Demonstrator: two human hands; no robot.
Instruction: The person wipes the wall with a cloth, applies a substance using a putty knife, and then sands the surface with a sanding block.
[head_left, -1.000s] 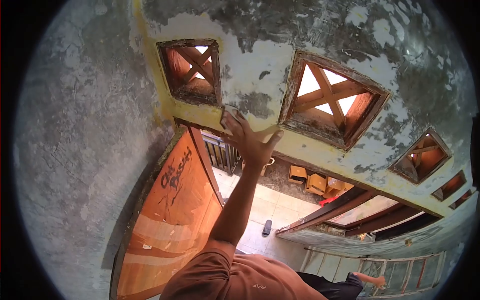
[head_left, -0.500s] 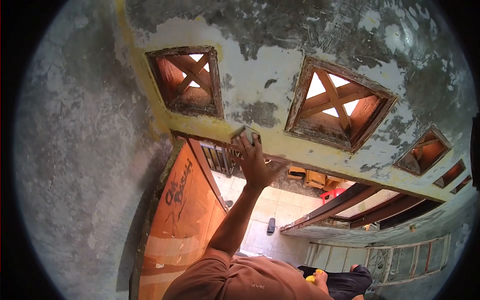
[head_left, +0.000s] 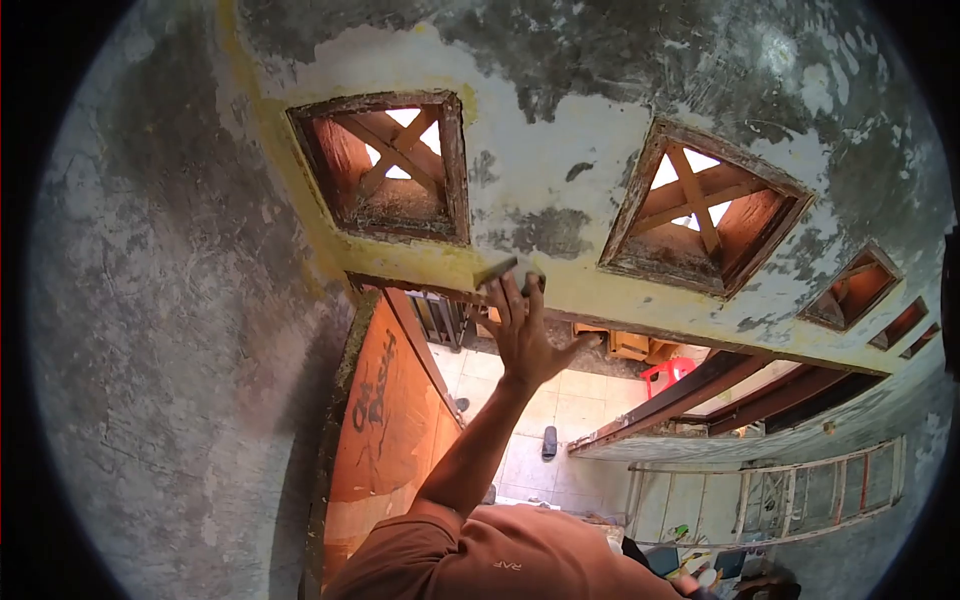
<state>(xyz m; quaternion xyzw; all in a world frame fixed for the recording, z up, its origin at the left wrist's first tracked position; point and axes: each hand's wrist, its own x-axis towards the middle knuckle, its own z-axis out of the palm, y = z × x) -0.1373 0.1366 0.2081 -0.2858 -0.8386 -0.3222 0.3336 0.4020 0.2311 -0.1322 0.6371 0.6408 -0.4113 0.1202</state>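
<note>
My left hand (head_left: 525, 340) reaches up to the wall above the doorway, its back toward me and its thumb spread out to the right. Under its fingertips is a dark flat pad (head_left: 496, 271), held against the yellow-edged strip of wall just over the door frame. Dust or residue covers the pad, and its exact kind is not clear. Low in the view, part of my right hand (head_left: 686, 583) shows beside my brown shirt. Blur and the frame's edge hide its fingers.
Wooden vents (head_left: 395, 165) with crossed slats open in the peeling wall (head_left: 540, 130). An orange door (head_left: 375, 420) stands at left. A ladder (head_left: 790, 500) is at lower right. Beyond the doorway are a sandal (head_left: 549, 443), a red chair (head_left: 668, 372) and boxes (head_left: 628, 345).
My left hand and the pad have shifted slightly right in view, while the pad's tilt has changed. My right hand has moved lower and right; the yellow item it held no longer shows.
</note>
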